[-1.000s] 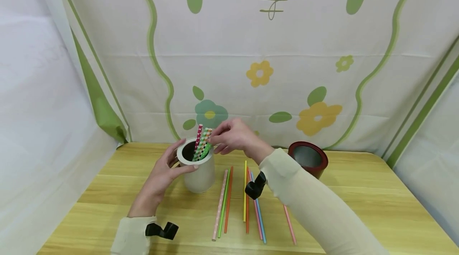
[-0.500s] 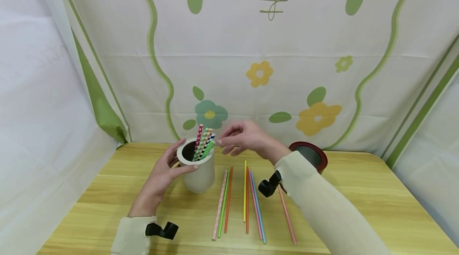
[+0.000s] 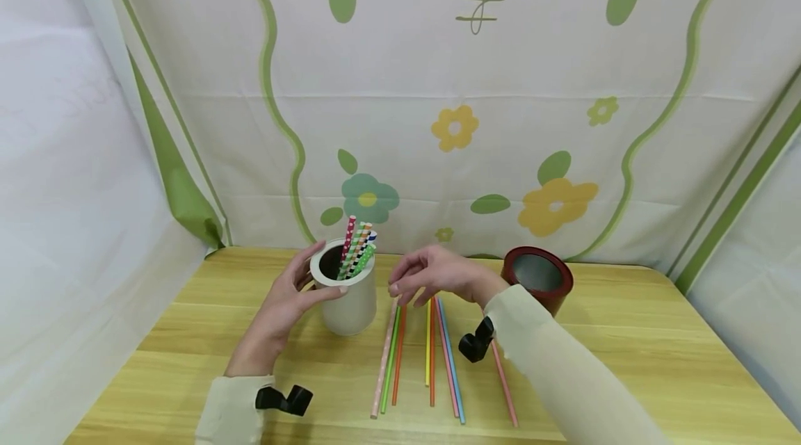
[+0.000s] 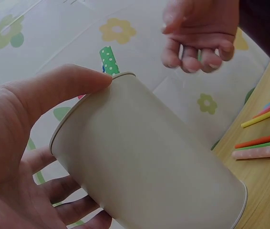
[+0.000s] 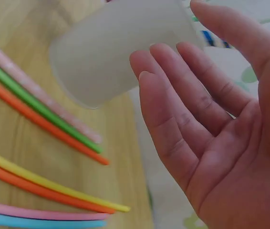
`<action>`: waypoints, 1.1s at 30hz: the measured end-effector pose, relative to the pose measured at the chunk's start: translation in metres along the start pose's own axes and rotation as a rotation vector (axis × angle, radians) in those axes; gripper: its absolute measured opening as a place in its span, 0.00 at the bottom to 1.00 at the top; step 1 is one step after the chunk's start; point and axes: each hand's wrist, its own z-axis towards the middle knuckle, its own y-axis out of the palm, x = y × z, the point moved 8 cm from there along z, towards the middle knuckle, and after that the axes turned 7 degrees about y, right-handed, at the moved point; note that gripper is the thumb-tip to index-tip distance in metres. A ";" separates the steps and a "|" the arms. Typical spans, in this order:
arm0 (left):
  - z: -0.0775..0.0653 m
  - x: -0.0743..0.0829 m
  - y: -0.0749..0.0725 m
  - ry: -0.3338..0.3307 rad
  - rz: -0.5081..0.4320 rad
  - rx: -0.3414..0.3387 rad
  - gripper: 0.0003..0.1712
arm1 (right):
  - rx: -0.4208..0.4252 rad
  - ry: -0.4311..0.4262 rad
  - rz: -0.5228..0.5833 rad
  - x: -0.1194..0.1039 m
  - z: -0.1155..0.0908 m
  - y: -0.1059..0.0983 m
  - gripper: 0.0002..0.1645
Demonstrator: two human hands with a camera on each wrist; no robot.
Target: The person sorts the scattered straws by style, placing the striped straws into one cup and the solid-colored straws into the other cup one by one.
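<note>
An off-white cylindrical canister (image 3: pixel 348 309) stands on the wooden table, and my left hand (image 3: pixel 281 306) grips it round the rim and side. Several patterned straws (image 3: pixel 357 254) lean inside it; a green dotted straw (image 4: pixel 109 60) pokes above the rim in the left wrist view. To the canister's right hovers my right hand (image 3: pixel 441 274), fingers loosely bent around nothing, over the far ends of the loose straws. Below it lie a pink dotted straw (image 3: pixel 383 368), a green straw (image 3: pixel 391 365) and an orange straw (image 3: pixel 398 368) side by side.
A second cluster holds a yellow straw (image 3: pixel 428 351), an orange straw (image 3: pixel 432 375), a pink straw (image 3: pixel 447 368) and a blue straw (image 3: pixel 453 368). One pink straw (image 3: pixel 504 386) lies apart, partly under the right sleeve (image 3: pixel 563 361). Behind stands a dark red canister (image 3: pixel 567 279) before a flowered curtain (image 3: pixel 388 139).
My right hand has let go of the green dotted straw, which stays in the canister, and has moved right and then down toward the loose straws. The left hand keeps its grip.
</note>
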 end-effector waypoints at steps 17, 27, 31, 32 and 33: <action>0.000 0.000 0.000 0.006 -0.013 0.002 0.56 | 0.329 0.183 -0.020 0.039 0.022 0.009 0.09; 0.001 0.000 0.001 0.002 -0.003 -0.002 0.56 | 0.546 0.250 -0.273 0.037 0.026 0.013 0.14; 0.001 0.000 0.001 -0.002 -0.002 -0.002 0.57 | 0.621 0.267 -0.345 0.036 0.029 0.012 0.17; 0.001 0.000 0.001 -0.002 -0.002 -0.002 0.57 | 0.634 0.270 -0.361 0.036 0.029 0.012 0.17; 0.001 -0.001 0.001 -0.003 -0.002 -0.002 0.57 | 0.645 0.276 -0.377 0.037 0.031 0.013 0.17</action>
